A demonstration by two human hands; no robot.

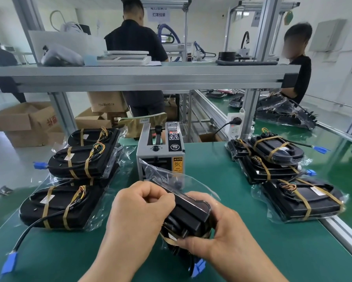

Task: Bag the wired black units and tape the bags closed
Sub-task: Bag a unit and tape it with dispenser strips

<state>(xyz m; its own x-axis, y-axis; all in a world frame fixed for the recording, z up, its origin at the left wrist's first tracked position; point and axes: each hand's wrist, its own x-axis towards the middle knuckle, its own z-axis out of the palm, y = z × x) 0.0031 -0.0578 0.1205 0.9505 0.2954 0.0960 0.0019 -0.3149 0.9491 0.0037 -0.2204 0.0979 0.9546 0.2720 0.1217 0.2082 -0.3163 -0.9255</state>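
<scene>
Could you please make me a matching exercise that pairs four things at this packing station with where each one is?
Things:
1 tape dispenser
2 black unit
3 black plug
4 cardboard boxes

Places:
A on the floor, beyond the table's left side
B gripped by the left hand and right hand
C pushed into the white socket
D standing on the green table, beyond the hands

Pairs: 1-D, 2-B, 3-C, 4-A

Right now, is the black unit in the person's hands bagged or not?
In, at least partly: the clear bag covers the far end of the black unit. Near end by the blue plug: cannot tell.
</scene>
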